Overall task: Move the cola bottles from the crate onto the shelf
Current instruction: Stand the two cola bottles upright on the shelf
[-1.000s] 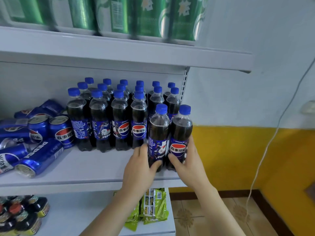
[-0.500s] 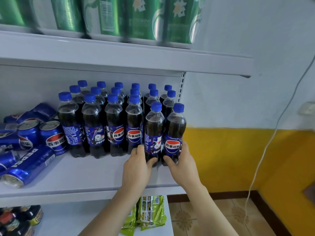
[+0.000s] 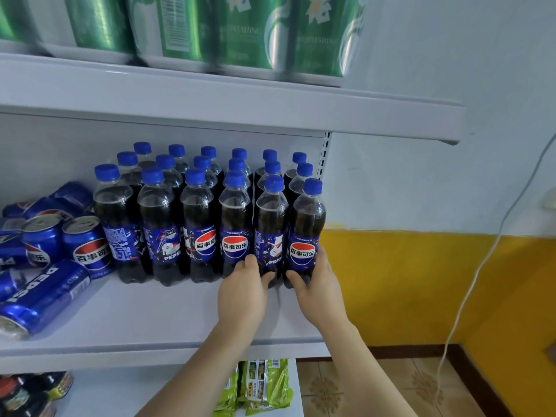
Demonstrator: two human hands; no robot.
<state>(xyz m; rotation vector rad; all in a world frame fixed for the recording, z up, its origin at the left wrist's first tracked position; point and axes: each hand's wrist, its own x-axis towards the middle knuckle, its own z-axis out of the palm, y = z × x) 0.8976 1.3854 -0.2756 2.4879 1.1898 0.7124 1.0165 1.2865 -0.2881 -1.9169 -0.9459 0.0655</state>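
Observation:
Several blue-capped cola bottles stand in rows on the white middle shelf (image 3: 150, 320). At the right end of the front row, my left hand (image 3: 243, 288) grips the base of one cola bottle (image 3: 270, 224). Beside it, my right hand (image 3: 316, 281) grips the base of the rightmost cola bottle (image 3: 308, 224). Both bottles stand upright on the shelf, in line with the front row. The crate is out of view.
Blue cola cans (image 3: 84, 245) stand and lie at the shelf's left. Green cans (image 3: 240, 31) fill the upper shelf. Green snack packs (image 3: 261, 386) lie on the lower shelf. A white cable (image 3: 481, 266) hangs along the yellow and white wall at the right.
Both hands have pushed the two right-hand bottles back from the shelf's front edge into line with the front row. The hands still hold the bottle bases.

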